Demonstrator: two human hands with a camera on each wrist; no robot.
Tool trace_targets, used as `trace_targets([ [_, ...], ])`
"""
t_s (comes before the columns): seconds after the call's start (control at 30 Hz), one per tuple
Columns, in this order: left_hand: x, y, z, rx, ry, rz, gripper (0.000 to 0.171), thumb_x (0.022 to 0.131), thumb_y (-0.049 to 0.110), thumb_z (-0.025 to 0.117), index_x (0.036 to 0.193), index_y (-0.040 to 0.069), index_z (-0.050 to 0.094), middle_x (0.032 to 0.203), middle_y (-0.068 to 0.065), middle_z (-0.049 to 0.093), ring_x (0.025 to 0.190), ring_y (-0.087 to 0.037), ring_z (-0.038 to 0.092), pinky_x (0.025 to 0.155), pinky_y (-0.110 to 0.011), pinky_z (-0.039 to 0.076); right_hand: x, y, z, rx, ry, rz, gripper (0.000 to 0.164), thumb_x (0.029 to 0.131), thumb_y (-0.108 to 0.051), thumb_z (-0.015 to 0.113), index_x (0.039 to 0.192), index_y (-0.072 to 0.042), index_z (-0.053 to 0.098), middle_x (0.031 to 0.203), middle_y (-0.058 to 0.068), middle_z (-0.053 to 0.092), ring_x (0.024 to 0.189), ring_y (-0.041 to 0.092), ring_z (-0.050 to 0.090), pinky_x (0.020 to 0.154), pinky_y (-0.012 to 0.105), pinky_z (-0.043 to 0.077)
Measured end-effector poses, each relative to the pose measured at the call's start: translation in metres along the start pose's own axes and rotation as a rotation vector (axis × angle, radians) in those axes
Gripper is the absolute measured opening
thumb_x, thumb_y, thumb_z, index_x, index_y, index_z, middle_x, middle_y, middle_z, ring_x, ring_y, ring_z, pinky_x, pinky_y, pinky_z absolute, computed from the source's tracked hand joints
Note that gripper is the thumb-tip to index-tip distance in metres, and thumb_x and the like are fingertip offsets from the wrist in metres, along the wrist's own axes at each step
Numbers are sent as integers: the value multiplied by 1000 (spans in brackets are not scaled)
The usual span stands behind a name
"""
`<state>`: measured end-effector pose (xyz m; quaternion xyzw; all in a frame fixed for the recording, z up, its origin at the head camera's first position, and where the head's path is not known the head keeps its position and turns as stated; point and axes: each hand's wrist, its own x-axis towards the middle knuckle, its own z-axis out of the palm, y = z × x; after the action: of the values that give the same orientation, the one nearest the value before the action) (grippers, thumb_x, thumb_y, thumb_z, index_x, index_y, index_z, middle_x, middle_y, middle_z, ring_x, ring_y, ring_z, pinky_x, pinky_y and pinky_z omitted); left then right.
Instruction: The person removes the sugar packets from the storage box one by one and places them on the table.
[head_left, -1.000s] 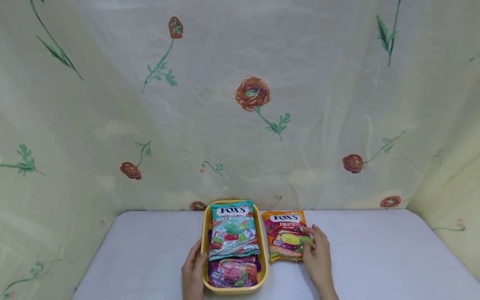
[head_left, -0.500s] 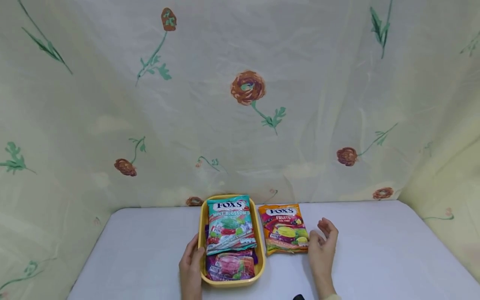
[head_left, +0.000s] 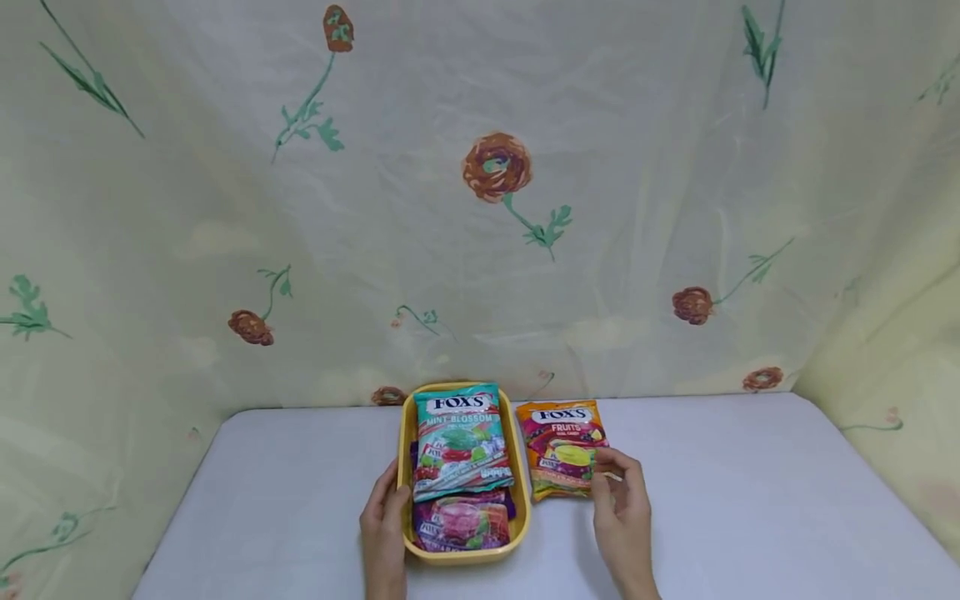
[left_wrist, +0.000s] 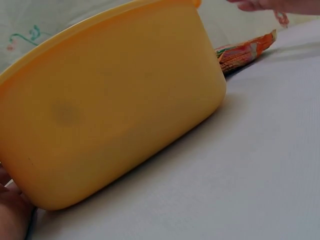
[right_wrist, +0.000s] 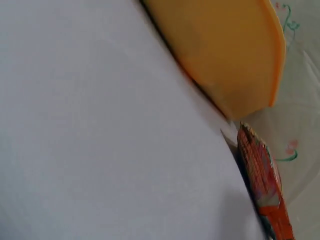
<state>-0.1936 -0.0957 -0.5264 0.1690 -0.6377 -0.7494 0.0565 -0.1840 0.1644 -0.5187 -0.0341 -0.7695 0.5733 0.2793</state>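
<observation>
A yellow plastic tub (head_left: 522,517) stands on the table, holding a teal Mint Blossom candy bag (head_left: 461,442) on top of a purple candy bag (head_left: 465,525). My left hand (head_left: 384,529) holds the tub's left side, thumb at the rim; in the left wrist view its fingers lie low against the wall. Just right of the tub lies an orange Fruits candy bag (head_left: 562,442), flat on the table. Over this bag's lower right edge hover the curved, parted fingers of my right hand (head_left: 624,517). The left wrist view shows that hand (left_wrist: 280,5) raised above the bag.
A white cloth covers the table (head_left: 285,500). Close behind the tub and the orange bag, a pale curtain (head_left: 600,250) with printed flowers hangs at the table's back edge and continues along both sides.
My right hand draws back rightward off the orange bag, then comes back left over its lower right edge. My left hand stays at the tub. The head view has shifted slightly.
</observation>
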Motion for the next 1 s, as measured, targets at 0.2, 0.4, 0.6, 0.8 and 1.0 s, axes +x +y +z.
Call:
trace_targets([
  [0.2, 0, -1, 1, 4, -5, -4, 48, 94, 20, 48, 141, 12, 44, 151, -10, 38, 141, -26, 31, 116, -39, 32, -4, -42, 9, -128, -142, -148, 29, 90, 8, 50, 113, -7, 57, 114, -2, 55, 103, 2, 52, 80, 10, 50],
  [0.4, -1, 0, 1, 13, -9, -15, 49, 93, 19, 48, 141, 11, 43, 151, -11, 37, 142, -27, 31, 116, -41, 31, 4, -61, 29, -92, -420, -18, 35, 92, -1, 52, 121, -21, 54, 126, -3, 54, 119, 12, 52, 96, 30, 53],
  [0.6, 0, 1, 0, 8, -7, -21, 50, 93, 18, 48, 142, 11, 43, 151, -11, 36, 142, -26, 29, 117, -41, 30, 14, -67, 53, -31, -515, 93, 35, 94, -5, 50, 127, -17, 51, 131, 4, 55, 126, 21, 50, 103, 41, 48],
  [0.8, 1, 2, -1, -3, -19, -24, 50, 93, 18, 48, 142, 11, 42, 152, -11, 36, 143, -26, 29, 117, -41, 30, 21, -71, 70, -85, -598, 87, 38, 94, -6, 50, 131, -17, 48, 145, 9, 43, 137, 35, 37, 108, 52, 38],
  [1.0, 1, 2, -1, -5, -24, -21, 50, 92, 18, 49, 141, 10, 43, 151, -12, 36, 142, -26, 30, 117, -41, 30, 26, -77, 84, -165, -644, 92, 41, 93, -10, 51, 134, -14, 45, 151, 16, 33, 139, 38, 30, 111, 63, 28],
])
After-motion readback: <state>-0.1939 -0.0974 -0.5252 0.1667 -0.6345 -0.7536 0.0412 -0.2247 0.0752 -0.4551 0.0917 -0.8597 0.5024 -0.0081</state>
